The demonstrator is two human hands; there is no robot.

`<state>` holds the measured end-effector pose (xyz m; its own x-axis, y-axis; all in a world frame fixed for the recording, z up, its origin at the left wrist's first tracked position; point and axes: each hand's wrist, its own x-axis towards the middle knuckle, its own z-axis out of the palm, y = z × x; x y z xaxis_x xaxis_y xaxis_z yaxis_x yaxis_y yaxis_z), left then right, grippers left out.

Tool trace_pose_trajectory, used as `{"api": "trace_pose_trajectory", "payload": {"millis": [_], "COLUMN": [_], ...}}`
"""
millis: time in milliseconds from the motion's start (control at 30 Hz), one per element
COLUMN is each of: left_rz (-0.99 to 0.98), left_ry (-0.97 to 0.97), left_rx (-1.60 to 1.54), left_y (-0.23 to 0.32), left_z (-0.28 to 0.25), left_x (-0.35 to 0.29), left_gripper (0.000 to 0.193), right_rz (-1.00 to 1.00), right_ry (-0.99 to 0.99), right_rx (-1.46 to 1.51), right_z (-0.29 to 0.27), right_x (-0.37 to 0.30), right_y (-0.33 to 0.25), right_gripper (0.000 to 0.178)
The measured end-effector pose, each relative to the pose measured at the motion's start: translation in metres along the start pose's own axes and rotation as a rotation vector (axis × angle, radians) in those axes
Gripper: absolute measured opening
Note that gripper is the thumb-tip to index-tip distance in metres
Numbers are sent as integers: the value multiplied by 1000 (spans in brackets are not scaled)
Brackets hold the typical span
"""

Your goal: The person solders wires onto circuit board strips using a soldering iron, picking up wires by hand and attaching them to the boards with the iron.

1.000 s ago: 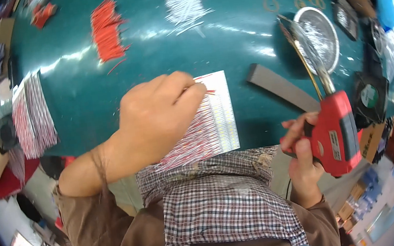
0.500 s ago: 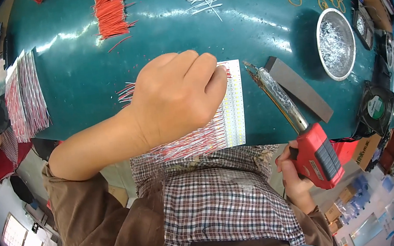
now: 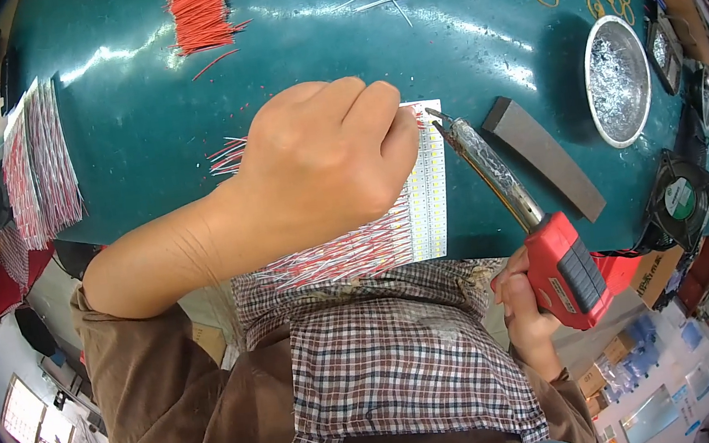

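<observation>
Beside the light, bendable LED strip panel (image 3: 428, 186), thin wire is being pinched by the closed left hand (image 3: 325, 159); the soldering gun (image 3: 542, 238) is being gripped by the right hand (image 3: 524, 307).

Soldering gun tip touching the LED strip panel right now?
Cannot tell. In the head view the soldering gun tip sits right at the top edge of the LED strip panel, beside the left hand, but no plain contact or gap shows.

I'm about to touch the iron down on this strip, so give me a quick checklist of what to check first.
1. Soldering gun gripped in right hand: ok.
2. Tip at edge of LED strip panel: ok.
3. Left hand pinning the panel and wires: ok.
4. Left fingertips apart from the tip: not ok, very close.
5. Wire seated on pad: cannot tell, hand hides it.
</observation>
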<state>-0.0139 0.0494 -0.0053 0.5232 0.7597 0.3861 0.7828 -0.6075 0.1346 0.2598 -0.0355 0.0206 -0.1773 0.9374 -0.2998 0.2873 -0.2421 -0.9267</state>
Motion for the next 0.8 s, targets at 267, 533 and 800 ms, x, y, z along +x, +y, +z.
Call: {"api": "trace_pose_trajectory", "payload": {"millis": [267,533,800], "left_rz": [6,-14,-17], "left_ry": [-34,-29,-23], "left_rx": [-2,-77,-71], "left_y": [0,-1,0], "left_z": [-3,-3,-2], "left_x": [0,1,-1], "left_gripper": [22,22,20], "right_rz": [-21,-18,-19], "right_ry": [-21,-7,-25], "right_rx": [46,80,73], "right_z": [1,4,3], "right_x": [1,4,3], "right_y": [2,-3,-1], "right_gripper": [11,13,15]}}
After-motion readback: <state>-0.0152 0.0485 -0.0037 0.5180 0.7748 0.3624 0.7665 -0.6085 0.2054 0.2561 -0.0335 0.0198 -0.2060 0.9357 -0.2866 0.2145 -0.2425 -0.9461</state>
